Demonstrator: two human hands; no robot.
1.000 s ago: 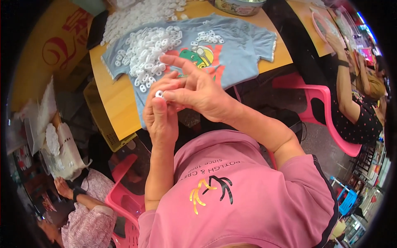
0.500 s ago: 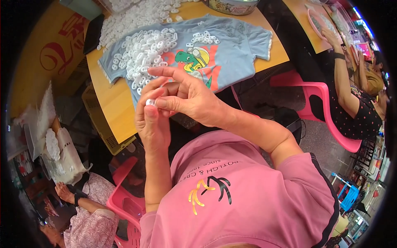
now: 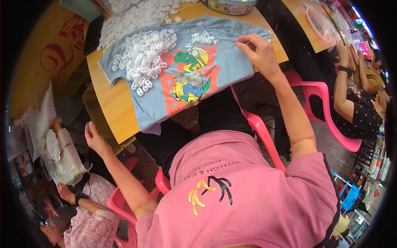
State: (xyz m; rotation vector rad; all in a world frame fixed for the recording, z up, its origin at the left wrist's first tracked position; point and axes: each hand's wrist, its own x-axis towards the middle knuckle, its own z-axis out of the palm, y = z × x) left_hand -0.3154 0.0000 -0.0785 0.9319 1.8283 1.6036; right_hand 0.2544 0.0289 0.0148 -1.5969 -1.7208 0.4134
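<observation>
A light blue t-shirt [image 3: 231,62] with a cartoon dinosaur print lies spread on the wooden table [image 3: 109,107]. A heap of small white plastic rings [image 3: 144,58] covers its left part, and a smaller cluster of white rings [image 3: 202,38] lies near its top. My right hand [image 3: 258,51] reaches over the shirt's right side, fingertips pinched just right of that smaller cluster. My left hand [image 3: 94,138] hangs out to the left below the table edge, fingers apart and holding nothing, close to a white bag [image 3: 66,159].
More white rings [image 3: 136,16] are piled on the table beyond the shirt, by a round tin [image 3: 229,6]. Pink plastic chairs [image 3: 326,99] stand at right, where another person [image 3: 359,111] sits. A person in a patterned top [image 3: 89,223] sits at lower left.
Both hands were together in front of my chest, working on a small white ring. They have parted: the right went out to the shirt, the left swung down left toward the bag.
</observation>
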